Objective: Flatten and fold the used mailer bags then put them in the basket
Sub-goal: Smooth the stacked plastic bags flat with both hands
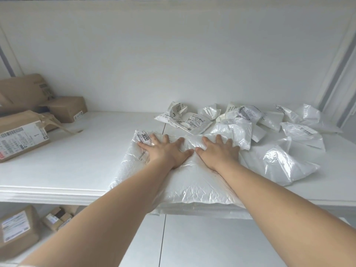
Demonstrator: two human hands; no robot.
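A large white mailer bag lies spread on the white shelf, its near edge hanging over the front lip. My left hand presses flat on its far left part, fingers spread beside a printed label. My right hand presses flat next to it, fingers spread, thumbs nearly touching. Neither hand grips anything. Behind and to the right sits a pile of crumpled mailer bags, white and clear, some with shipping labels. No basket is in view.
Brown cardboard parcels are stacked at the shelf's left end. More brown parcels lie on a lower level at bottom left. A white wall closes the back of the shelf.
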